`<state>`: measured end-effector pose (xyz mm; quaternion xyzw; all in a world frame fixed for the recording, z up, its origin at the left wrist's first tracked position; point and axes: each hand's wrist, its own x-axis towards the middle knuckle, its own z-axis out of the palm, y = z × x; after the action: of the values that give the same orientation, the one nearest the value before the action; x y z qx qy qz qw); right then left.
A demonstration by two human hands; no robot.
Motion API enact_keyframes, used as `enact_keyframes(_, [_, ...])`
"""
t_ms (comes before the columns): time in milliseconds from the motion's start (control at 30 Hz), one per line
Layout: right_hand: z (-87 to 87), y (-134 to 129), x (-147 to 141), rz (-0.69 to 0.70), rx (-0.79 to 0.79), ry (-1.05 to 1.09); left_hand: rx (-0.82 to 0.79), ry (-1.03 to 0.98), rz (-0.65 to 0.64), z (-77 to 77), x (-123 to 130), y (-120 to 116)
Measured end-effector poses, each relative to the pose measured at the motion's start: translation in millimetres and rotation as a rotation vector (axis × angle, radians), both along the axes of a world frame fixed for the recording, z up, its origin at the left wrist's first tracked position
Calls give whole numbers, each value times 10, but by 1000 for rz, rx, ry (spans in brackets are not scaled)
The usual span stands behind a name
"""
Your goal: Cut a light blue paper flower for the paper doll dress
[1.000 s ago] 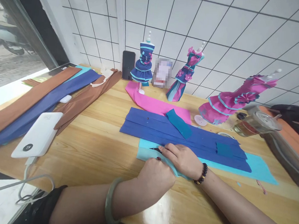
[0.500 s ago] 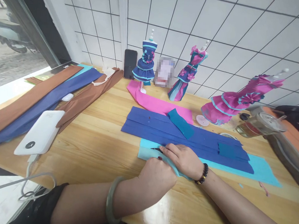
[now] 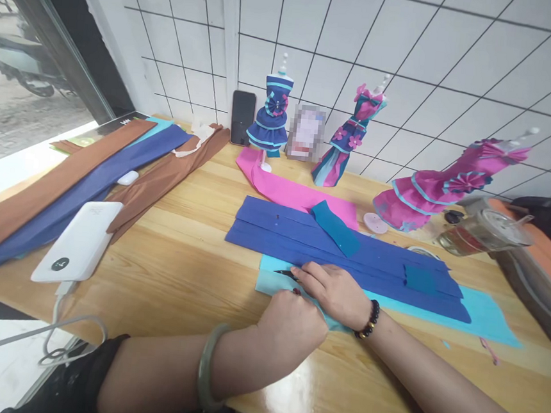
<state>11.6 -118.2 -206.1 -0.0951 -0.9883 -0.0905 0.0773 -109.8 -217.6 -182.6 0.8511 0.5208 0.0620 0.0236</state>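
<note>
My right hand (image 3: 338, 293) is closed round small scissors with black pointed blades (image 3: 285, 273); the handles are hidden in the fingers. The tips point left over a light-blue fabric strip (image 3: 271, 282). My left hand (image 3: 291, 330) is a fist in front of it, pressed on a folded part of the same strip, with the fingertips hidden. Behind both hands lie layered dark-blue fabric strips (image 3: 273, 229), partly covering the light-blue one. A teal fabric piece (image 3: 336, 230) rests on top of them, and a smaller teal patch (image 3: 418, 278) lies farther right.
Three small dress forms stand along the tiled wall: one in navy (image 3: 269, 125), one in pink and navy (image 3: 346, 139), one in pink (image 3: 442, 176). A drink cup (image 3: 483, 234) stands right. Left are a white power bank (image 3: 77, 240) and brown fabric (image 3: 172, 175).
The scissor tips have moved slightly left over the light-blue strip. My left hand stays almost in place on the fabric, and the whole view has shifted a little.
</note>
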Motion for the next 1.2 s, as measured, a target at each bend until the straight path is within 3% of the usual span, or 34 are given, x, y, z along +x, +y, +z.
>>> enact_keyframes(1200, [58, -27, -151, 26, -21, 14, 1, 59, 29, 52, -1, -5])
